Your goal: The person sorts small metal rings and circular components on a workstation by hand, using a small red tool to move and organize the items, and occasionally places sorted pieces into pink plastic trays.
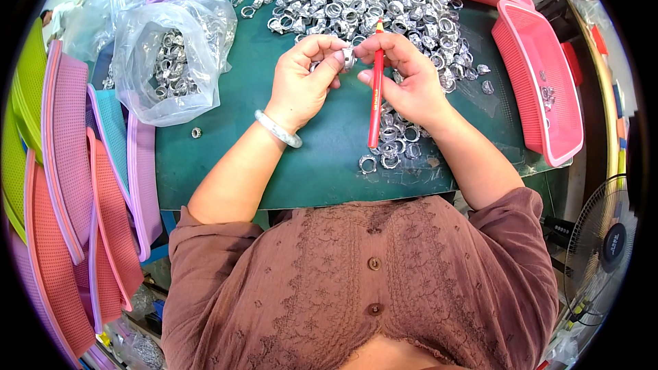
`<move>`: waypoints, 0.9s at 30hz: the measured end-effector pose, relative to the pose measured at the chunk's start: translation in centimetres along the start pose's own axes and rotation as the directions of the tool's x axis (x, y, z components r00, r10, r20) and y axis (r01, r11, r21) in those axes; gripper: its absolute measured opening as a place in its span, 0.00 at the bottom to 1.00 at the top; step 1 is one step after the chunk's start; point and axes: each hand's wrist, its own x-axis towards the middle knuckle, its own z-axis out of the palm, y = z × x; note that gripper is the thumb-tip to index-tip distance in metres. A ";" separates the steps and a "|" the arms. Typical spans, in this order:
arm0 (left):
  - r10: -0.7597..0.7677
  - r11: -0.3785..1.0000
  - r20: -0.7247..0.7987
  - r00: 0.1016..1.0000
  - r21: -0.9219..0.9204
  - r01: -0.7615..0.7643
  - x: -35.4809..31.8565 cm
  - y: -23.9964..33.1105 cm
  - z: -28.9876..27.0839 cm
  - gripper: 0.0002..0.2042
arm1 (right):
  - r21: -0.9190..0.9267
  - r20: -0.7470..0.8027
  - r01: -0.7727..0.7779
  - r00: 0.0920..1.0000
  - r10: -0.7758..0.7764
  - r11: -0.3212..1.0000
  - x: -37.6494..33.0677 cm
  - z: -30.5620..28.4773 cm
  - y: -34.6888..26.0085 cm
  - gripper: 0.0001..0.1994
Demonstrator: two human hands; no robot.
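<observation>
Between the fingertips of my left hand [306, 75] is a silver-coloured ring [348, 58], pinched by thumb and forefinger. My right hand [408, 79] meets it from the other side, its fingertips close to or touching the ring. A red pencil [376, 96] is tucked in the right hand, its sharpened tip pointing away from me and its blunt end hanging toward me. Just beyond both hands lies a big heap of silver-coloured rings [356, 0]. A smaller group of rings [391, 151] spreads on the table under the right wrist.
On the green tabletop [308, 171], a clear plastic bag [205, 48] of rings stands at left, with one loose ring [197, 133] nearer me. A pink basket [569, 116] holding a few pieces is at right. Stacked coloured baskets [68, 144] line the left; a fan [610, 247] stands at lower right.
</observation>
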 end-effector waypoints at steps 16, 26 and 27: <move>0.256 0.938 0.018 0.967 0.237 -0.252 -0.4 -0.9 0.4 0.06 | -0.021 -0.011 0.006 1.000 -0.006 1.000 -0.1 0.2 -0.2 0.19; 0.003 0.999 0.079 0.997 -0.044 0.000 -0.4 -0.2 0.0 0.07 | -0.134 -0.032 0.037 0.999 -0.042 0.990 -0.1 0.0 -0.3 0.17; 0.006 0.998 0.086 0.996 -0.065 -0.001 -0.4 -0.1 0.0 0.07 | -0.150 -0.026 0.035 0.999 -0.040 0.988 -0.1 -0.1 -0.3 0.17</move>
